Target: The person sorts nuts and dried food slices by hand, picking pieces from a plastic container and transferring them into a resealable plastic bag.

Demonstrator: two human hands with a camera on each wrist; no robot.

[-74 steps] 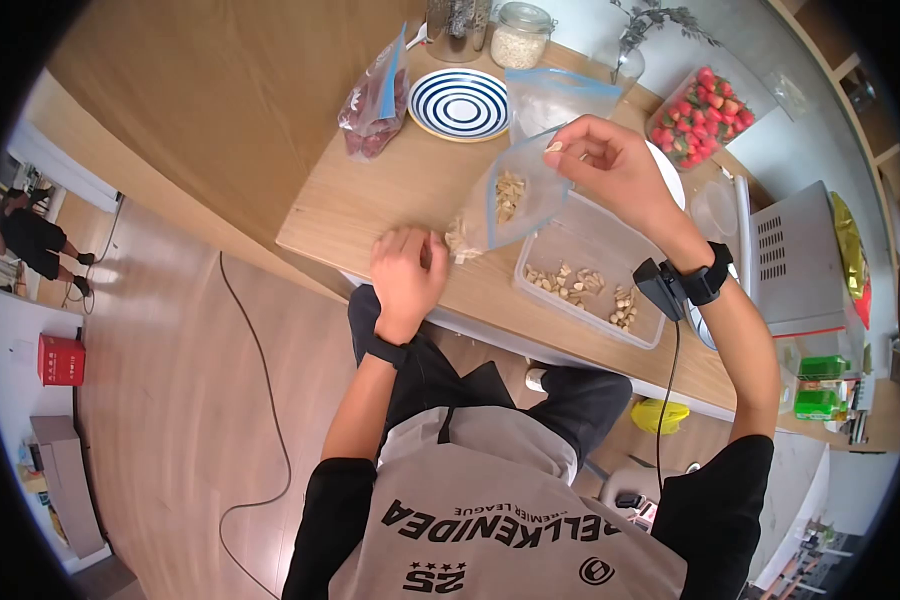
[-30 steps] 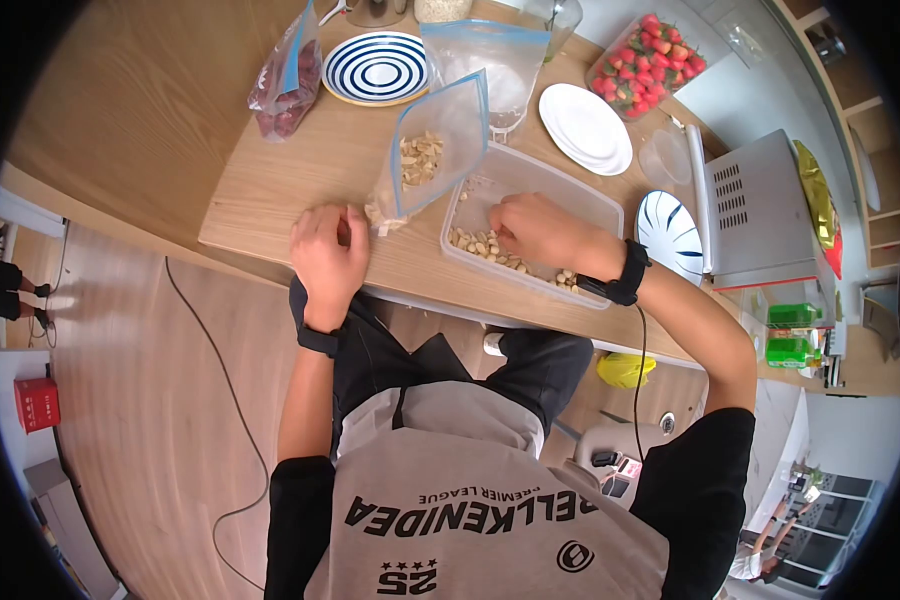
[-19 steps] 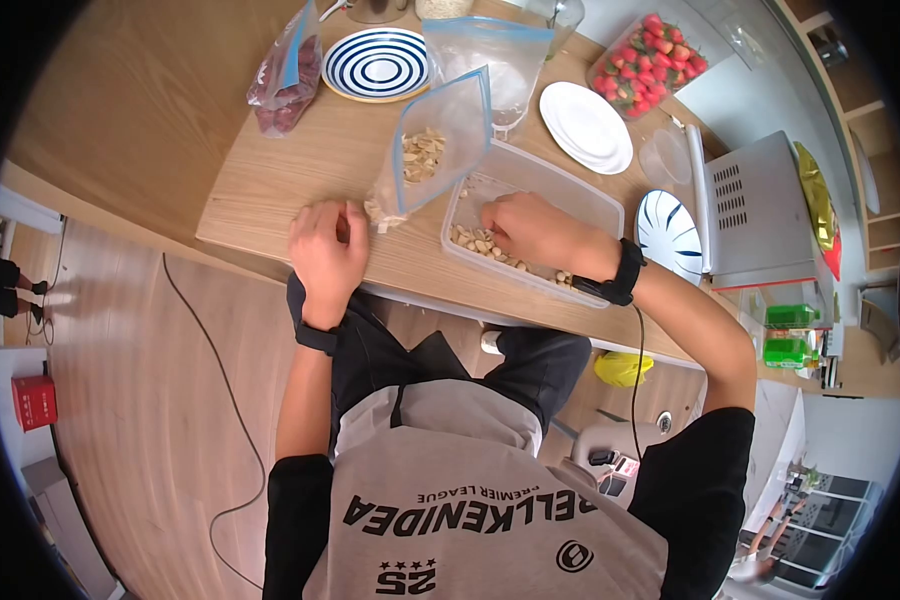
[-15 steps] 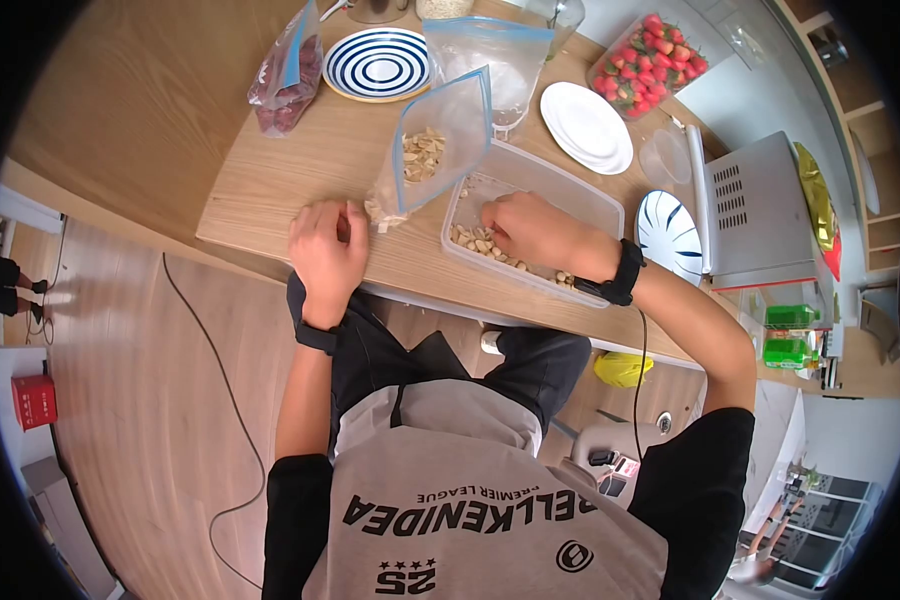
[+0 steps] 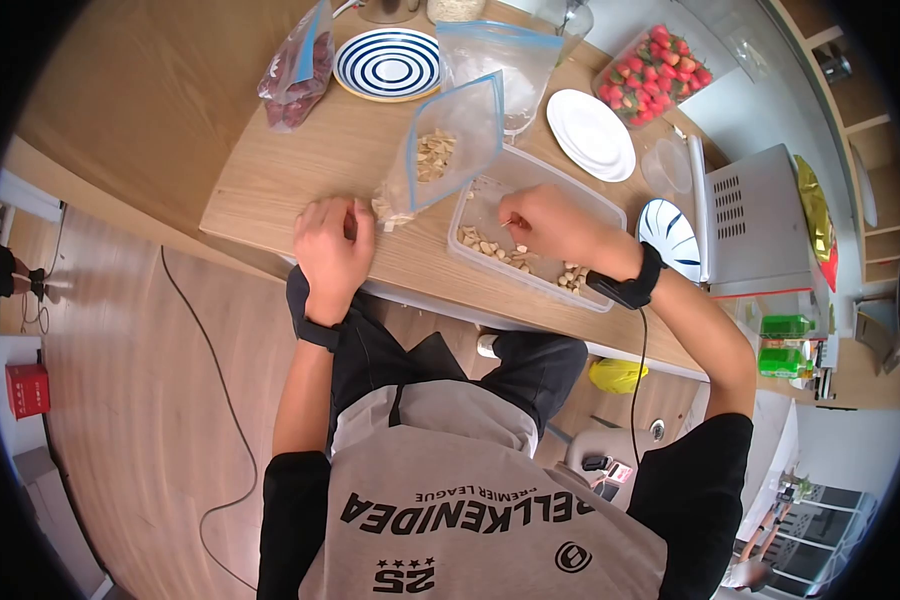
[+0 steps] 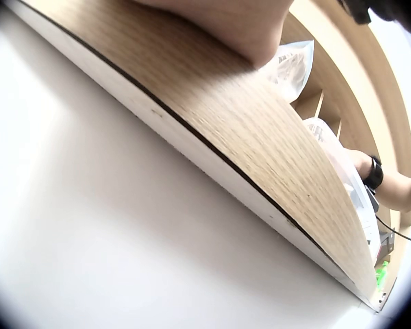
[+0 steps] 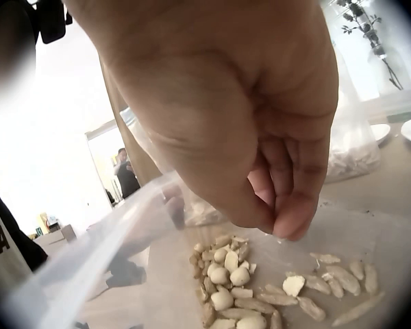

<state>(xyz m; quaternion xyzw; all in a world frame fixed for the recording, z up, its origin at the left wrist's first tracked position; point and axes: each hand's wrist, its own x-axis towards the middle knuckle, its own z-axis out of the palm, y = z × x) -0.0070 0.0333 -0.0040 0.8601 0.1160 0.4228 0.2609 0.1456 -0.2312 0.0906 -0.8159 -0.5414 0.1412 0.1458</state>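
Note:
My right hand [image 5: 550, 225] is over the clear plastic container [image 5: 610, 212], thumb and fingertips brought together in a pinch. A pale sliver shows at those fingertips in the right wrist view, apparently a nut piece [image 7: 281, 239]. Below lie loose pale nuts [image 7: 240, 276], some round, some long and thin. Left of the container stands an unsealed zip bag [image 5: 460, 135] with pale flat pieces [image 5: 434, 155] inside. My left hand [image 5: 332, 245] rests on the table's front edge, fingers loosely curled and holding nothing, close to the bag's lower corner.
Behind are a second zip bag [image 5: 500, 65], a blue-ringed plate [image 5: 387, 63], a bag of dark red contents [image 5: 300, 75] and a box of strawberries [image 5: 653, 75]. White plates [image 5: 590, 135], a blue-striped dish [image 5: 668, 238] and a grey appliance [image 5: 760, 215] stand to the right.
My right hand has gone from above the zip bag down into the container among the nuts, then lifted slightly, fingertips pinched. My left hand has stayed at the table edge.

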